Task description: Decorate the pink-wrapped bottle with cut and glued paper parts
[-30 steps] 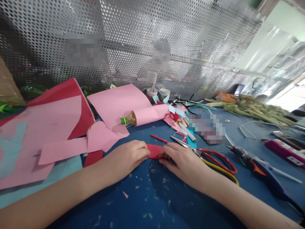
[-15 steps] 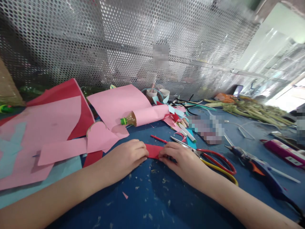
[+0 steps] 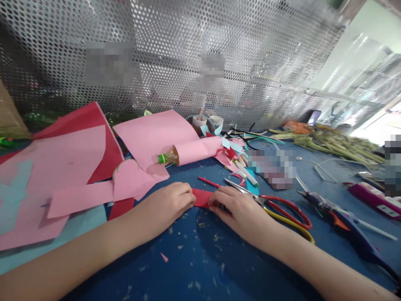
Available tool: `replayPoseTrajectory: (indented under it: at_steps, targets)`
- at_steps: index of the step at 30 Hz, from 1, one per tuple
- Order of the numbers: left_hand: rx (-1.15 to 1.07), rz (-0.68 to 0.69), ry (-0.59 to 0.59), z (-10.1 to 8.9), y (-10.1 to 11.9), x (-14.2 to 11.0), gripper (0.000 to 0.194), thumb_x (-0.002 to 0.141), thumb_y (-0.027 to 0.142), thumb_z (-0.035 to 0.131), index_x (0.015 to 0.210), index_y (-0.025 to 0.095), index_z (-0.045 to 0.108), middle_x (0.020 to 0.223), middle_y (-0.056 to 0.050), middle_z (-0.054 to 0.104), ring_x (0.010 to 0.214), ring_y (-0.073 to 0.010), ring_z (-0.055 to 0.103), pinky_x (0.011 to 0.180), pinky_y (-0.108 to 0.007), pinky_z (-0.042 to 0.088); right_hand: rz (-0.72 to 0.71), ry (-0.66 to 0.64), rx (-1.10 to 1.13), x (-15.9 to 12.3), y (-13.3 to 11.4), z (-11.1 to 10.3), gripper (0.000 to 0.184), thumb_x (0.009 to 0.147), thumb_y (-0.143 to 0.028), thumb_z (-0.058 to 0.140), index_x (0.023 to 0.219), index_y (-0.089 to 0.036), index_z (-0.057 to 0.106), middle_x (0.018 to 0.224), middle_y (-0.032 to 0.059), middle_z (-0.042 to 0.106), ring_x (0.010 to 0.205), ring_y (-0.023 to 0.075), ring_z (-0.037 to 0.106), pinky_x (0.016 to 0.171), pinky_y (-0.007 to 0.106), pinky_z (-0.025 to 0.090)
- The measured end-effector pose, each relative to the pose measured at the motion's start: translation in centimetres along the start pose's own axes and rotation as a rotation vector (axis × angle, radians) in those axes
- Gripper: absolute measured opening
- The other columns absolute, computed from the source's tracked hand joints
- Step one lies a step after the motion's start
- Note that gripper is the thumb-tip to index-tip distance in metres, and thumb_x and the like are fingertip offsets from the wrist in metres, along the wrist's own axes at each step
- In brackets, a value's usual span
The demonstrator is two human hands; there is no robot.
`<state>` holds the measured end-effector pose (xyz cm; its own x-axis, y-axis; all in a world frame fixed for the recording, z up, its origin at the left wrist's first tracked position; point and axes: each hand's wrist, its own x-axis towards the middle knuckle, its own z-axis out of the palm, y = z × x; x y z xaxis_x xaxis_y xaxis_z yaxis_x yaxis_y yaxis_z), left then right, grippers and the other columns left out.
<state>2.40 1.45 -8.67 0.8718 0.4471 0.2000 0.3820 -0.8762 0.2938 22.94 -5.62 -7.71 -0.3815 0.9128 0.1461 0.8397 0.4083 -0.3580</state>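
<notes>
A small piece of red paper (image 3: 201, 197) lies low over the blue tabletop, pinched at both ends. My left hand (image 3: 176, 199) has its fingers closed on the left end. At the other end, the thumb and fingers of my right hand (image 3: 234, 205) grip the paper; part of it is hidden under them. Just beyond my right hand are scissors (image 3: 283, 209) with one red and one yellow handle, and a thin red stick (image 3: 208, 182). A pink-wrapped plastic bottle (image 3: 200, 151) with a green cap lies on its side behind the paper.
Pink paper sheets (image 3: 75, 156) and red ones (image 3: 111, 154) spread across the left. A glue gun (image 3: 344, 223) with an orange trigger lies at right, near a purple box (image 3: 374, 200). Dried stalks (image 3: 335, 144) are piled at the back right, before a perforated metal screen (image 3: 169, 54).
Both hands keep their hold on the red paper with almost no movement. The view has shifted very slightly.
</notes>
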Motion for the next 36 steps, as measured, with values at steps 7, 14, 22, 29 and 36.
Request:
replayPoseTrajectory:
  at_steps: [7,14,22,29,36]
  targets:
    - [-0.140,-0.011,0.038,-0.06,-0.96,-0.22,0.011,0.089,0.014,0.050,0.091,0.017,0.060,0.089,-0.004,0.063,0.084,-0.0183,0.058,0.074,-0.031,0.047,0.044,0.026,0.013,0.14,0.11,0.34,0.012,0.090,-0.014,0.051,0.086,-0.019,0.061,0.087,0.0037,0.062,0.085,0.0184,0.059,0.079,0.031,0.047]
    - [-0.047,0.029,0.018,-0.14,-0.78,-0.09,0.024,0.095,0.021,0.041,0.089,0.016,0.063,0.087,-0.005,0.063,0.082,-0.0183,0.059,0.074,-0.031,0.048,0.042,-0.018,-0.028,0.10,0.12,0.17,0.011,0.091,-0.013,0.050,0.091,-0.017,0.060,0.091,0.0051,0.063,0.088,0.0202,0.059,0.081,0.035,0.047]
    - [-0.012,0.016,0.008,-0.26,-0.57,-0.25,0.028,0.095,0.021,0.039,0.089,0.015,0.065,0.088,-0.007,0.063,0.082,-0.0195,0.058,0.073,-0.032,0.048,0.014,0.034,0.022,-0.12,0.39,-0.02,0.014,0.089,-0.013,0.053,0.086,-0.021,0.064,0.085,0.0019,0.063,0.084,0.0166,0.060,0.078,0.029,0.047]
    - [-0.130,-0.035,0.097,0.30,-0.70,-0.31,0.016,0.091,0.017,0.047,0.086,0.017,0.062,0.087,-0.003,0.062,0.081,-0.0167,0.059,0.074,-0.031,0.048,0.020,0.061,0.029,0.12,0.51,0.38,0.012,0.089,-0.013,0.054,0.084,-0.019,0.063,0.085,0.0023,0.063,0.083,0.0168,0.060,0.080,0.031,0.047]
    - [-0.002,0.069,0.117,0.29,-0.38,-0.17,0.025,0.095,0.018,0.037,0.090,0.016,0.062,0.084,-0.005,0.063,0.078,-0.0183,0.057,0.069,-0.031,0.048,-0.024,0.034,-0.115,0.03,0.30,0.53,0.010,0.091,-0.013,0.050,0.090,-0.017,0.059,0.087,0.0047,0.062,0.084,0.0207,0.059,0.077,0.035,0.049]
